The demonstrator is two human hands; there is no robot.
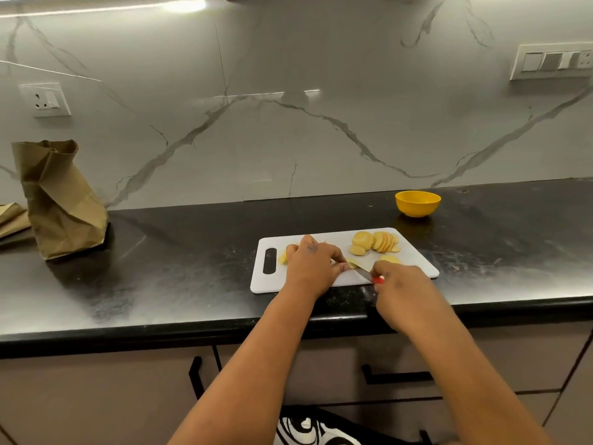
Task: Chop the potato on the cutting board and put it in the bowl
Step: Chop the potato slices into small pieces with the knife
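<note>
Right hand [396, 279] grips a small knife [364, 273] by its red handle, with the fingers curled round it, and the blade points to the left, low over the white cutting board [414, 268]. Left hand [313, 263] lies on the board just beside it, and its fingertips pinch a small potato piece [351, 264] near the tip of the blade. Whether the blade touches this piece, I cannot tell. At the left edge of the left hand another pale potato bit [283, 258] shows from under the fingers.

Further back on the board, to the right, the potato slices [375, 241] lie in a leaning row, with some round slices flat beside them. One more slice [390, 259] lies alone just behind the right hand. The board has a dark handle slot at its left end and rests on the black desk [160, 268], close to the front edge.

Behind the board, a little to the right, a yellow bowl [417, 203] stands on the desk, apart from the board. Far to the left a crumpled brown paper bag [61, 203] stands near the marble wall [288, 123].
</note>
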